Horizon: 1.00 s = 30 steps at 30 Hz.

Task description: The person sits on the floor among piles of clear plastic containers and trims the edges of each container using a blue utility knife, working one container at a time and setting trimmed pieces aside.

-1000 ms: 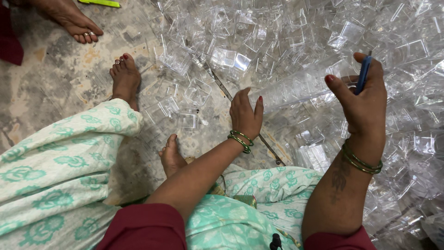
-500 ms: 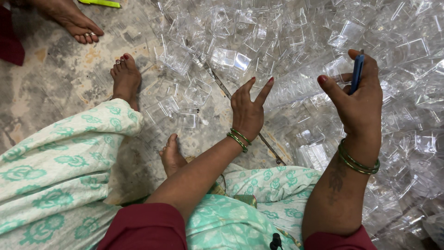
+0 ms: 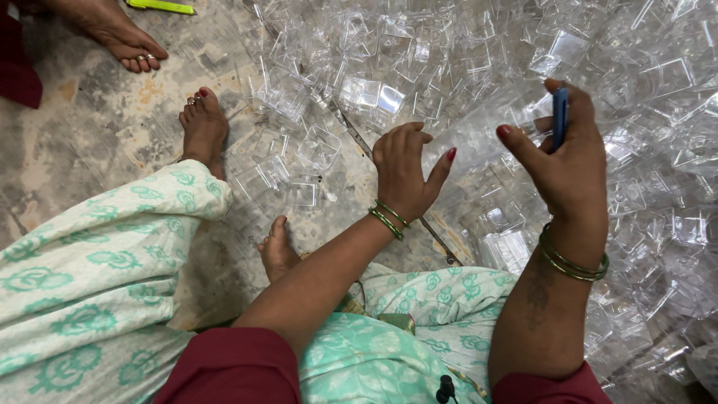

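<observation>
Mottled concrete floor [image 3: 82, 157], heaped w/ clear plastic boxes [image 3: 449, 67]. Since 0.5 s ago the left hand [image 3: 407, 176] has dropped, fingers curled from a spread, onto a clear piece [image 3: 471, 138]; grip loose. Right hand [image 3: 568, 164] barely moved, pinching a blue tool [image 3: 559, 120]. So work is on that piece. Yellow-green strip [image 3: 161, 7] top left; no labels visible.

The left hand [image 3: 404, 173], spread open with fingers lifted half a second ago, has curled its fingers down toward the heap of clear plastic boxes [image 3: 449, 67].
</observation>
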Each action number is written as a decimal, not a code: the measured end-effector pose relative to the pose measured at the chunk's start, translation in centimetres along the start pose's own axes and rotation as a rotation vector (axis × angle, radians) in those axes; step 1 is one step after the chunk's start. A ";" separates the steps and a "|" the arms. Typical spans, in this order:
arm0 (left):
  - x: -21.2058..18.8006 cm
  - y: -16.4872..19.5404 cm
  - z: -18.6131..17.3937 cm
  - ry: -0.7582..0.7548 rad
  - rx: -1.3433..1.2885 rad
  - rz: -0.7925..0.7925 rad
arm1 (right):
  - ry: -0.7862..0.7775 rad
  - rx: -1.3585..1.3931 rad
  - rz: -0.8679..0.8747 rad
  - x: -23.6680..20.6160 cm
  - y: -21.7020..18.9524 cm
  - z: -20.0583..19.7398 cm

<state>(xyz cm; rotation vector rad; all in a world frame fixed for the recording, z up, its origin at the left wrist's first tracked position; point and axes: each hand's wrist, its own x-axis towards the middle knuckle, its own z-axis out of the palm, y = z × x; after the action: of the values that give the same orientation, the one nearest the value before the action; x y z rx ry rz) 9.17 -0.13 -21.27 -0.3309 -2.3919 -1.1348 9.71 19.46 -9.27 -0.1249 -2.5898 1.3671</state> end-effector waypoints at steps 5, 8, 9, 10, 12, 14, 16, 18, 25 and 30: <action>0.1 -0.2 -0.7 -0.140 -0.266 -0.038 | -0.008 -0.031 -0.013 -0.1 -0.4 0.1; -0.6 -0.1 -0.9 -0.101 -0.223 0.104 | -0.010 -0.035 -0.031 -0.1 -0.4 0.1; -0.6 -0.2 -0.9 -0.111 -0.253 0.112 | -0.017 -0.020 -0.039 0.0 -0.4 0.3; -0.6 -0.3 -0.8 -0.120 -0.284 0.122 | -0.023 -0.006 -0.048 0.1 -0.5 0.5; -0.4 -0.4 -0.2 -0.053 -0.277 0.077 | -0.044 0.015 -0.094 0.0 -0.9 1.2; -0.4 -0.8 0.2 -0.019 -0.298 0.006 | -0.052 0.003 -0.141 -0.2 -1.5 2.1; -0.6 -1.5 0.4 -0.019 -0.346 -0.090 | -0.046 -0.041 -0.188 -0.7 -2.2 3.2; -0.8 -2.1 0.8 0.010 -0.348 -0.106 | -0.019 0.031 -0.123 -1.1 -2.7 4.5; -0.5 -2.8 1.3 0.144 -0.291 -0.134 | 0.117 0.093 -0.348 -0.9 -1.7 7.5; -0.2 -2.2 0.6 0.157 -0.296 -0.203 | -0.018 0.076 -0.141 -0.7 -0.1 9.3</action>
<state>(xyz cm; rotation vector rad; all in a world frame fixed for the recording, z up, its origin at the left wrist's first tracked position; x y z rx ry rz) 8.29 -1.06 -23.18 -0.0888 -2.1575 -1.5525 8.28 11.76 -14.38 0.0806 -2.5036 1.4184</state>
